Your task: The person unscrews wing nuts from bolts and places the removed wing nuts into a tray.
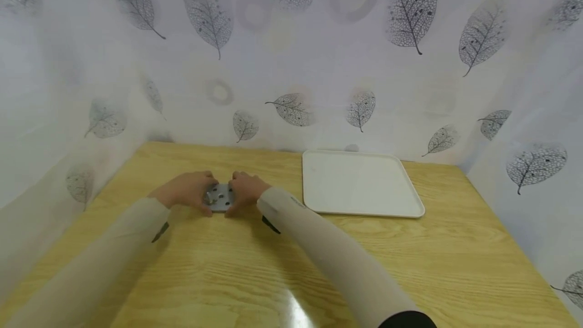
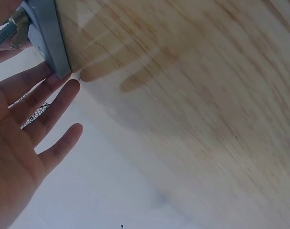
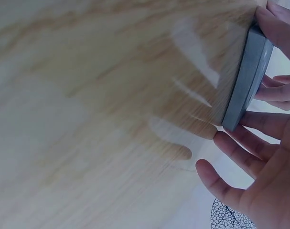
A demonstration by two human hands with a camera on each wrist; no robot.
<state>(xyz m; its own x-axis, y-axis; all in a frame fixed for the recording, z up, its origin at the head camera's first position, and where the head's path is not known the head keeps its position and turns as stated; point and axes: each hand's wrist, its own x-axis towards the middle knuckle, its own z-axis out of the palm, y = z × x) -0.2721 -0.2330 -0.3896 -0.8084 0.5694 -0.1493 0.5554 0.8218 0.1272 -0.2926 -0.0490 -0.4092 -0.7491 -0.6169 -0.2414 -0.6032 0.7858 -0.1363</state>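
Observation:
A small grey block-like plate with several holes in its top (image 1: 221,203) is between the two hands at the left-centre of the table. My left hand (image 1: 189,190) grips its left side, thumb at the near edge and fingers at the far one. The right hand (image 1: 247,190) holds the right side the same way. A threaded bolt with a brass-coloured part (image 2: 16,31) stands out from the plate near the left hand. In the right wrist view the plate's smooth side (image 3: 247,78) shows close to the tabletop; whether it touches is unclear.
A white rectangular tray (image 1: 360,183) lies on the wood-grain table (image 1: 218,277), right of the hands. Behind and at both sides hangs a pale curtain with a leaf print (image 1: 309,65).

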